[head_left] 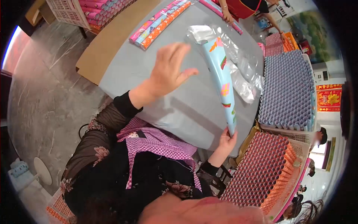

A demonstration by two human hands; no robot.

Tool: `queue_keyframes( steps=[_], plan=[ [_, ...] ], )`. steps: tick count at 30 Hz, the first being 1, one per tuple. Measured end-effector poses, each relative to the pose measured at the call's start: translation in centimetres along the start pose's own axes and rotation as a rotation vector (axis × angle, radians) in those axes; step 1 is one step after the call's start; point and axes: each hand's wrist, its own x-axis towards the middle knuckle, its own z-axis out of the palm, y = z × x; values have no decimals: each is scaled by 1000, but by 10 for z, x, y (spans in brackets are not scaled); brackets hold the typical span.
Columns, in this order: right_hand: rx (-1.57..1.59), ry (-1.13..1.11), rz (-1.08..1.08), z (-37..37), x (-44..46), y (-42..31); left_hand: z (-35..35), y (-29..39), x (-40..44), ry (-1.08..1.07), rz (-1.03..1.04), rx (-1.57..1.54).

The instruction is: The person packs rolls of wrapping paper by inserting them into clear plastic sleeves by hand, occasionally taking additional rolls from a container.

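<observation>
A light blue roll of wrapping paper [221,71] with printed colourful pictures lies slantwise over the grey table [179,108]. My right hand [227,141] holds its near end, fingers closed on it. The far end of the roll meets a clear plastic sleeve [201,33]; whether it is inside cannot be made out. My left hand [169,71] is raised above the table, left of the roll, with the thumb apart and nothing in it. More crumpled clear plastic sleeves [242,84] lie just right of the roll.
Several pink, blue and orange rolls [158,24] lie at the table's far left. Across the table, another person's hand [227,15] touches a pink roll [216,8]. Crates of blue rolls [287,91] and red-orange rolls [261,164] stand along the right. A crate [76,13] stands back left.
</observation>
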Motion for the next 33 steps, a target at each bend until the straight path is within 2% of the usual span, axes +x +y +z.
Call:
queue_keyframes(
  steps=[2, 3, 5, 6, 9, 12, 16, 20, 22, 24, 26, 27, 28, 30, 31, 32, 33],
  plan=[
    [41, 29, -14, 6, -5, -1, -4, -7, -4, 129, 522, 269],
    [15, 23, -21, 5, -4, -1, -6, -5, -2, 109, 523, 266],
    [-22, 26, -21, 6, -5, -2, -7, 3, 3, 14, 935, 381],
    [-60, 9, -28, 4, -4, -3, -4, 0, 4, -5, 936, 376],
    [-25, -31, 42, -8, 7, -8, 2, -12, 22, -54, 1152, 532],
    [-24, -16, 55, -4, -2, -3, 2, -13, 34, -106, 1227, 679],
    [-59, 61, 22, 10, -19, 0, 5, -21, 43, -192, 1228, 804],
    [-36, -31, 59, -9, -6, -2, 9, -25, 52, -263, 1209, 759],
    [-51, -67, -5, -1, -16, -3, 11, -26, 54, -298, 1192, 746],
    [-65, -12, 20, 6, -27, -10, 11, -28, 54, -330, 1172, 737],
    [-44, -72, 56, 2, -27, -14, 11, -30, 56, -400, 1126, 705],
    [-47, -184, 48, -6, -26, -14, 10, -31, 56, -401, 1132, 699],
    [-44, -181, 45, -12, -25, -16, 10, -32, 55, -487, 1070, 698],
    [-78, -459, 210, -17, -27, -12, 7, -33, 55, -571, 1007, 705],
    [-78, -462, 213, -10, -37, -6, 5, -33, 53, -683, 926, 671],
    [-285, -496, 80, -3, -51, 1, 4, -33, 52, -793, 839, 637],
    [-490, -526, -55, 9, -70, 10, 3, -33, 51, -796, 833, 643]
  ],
)
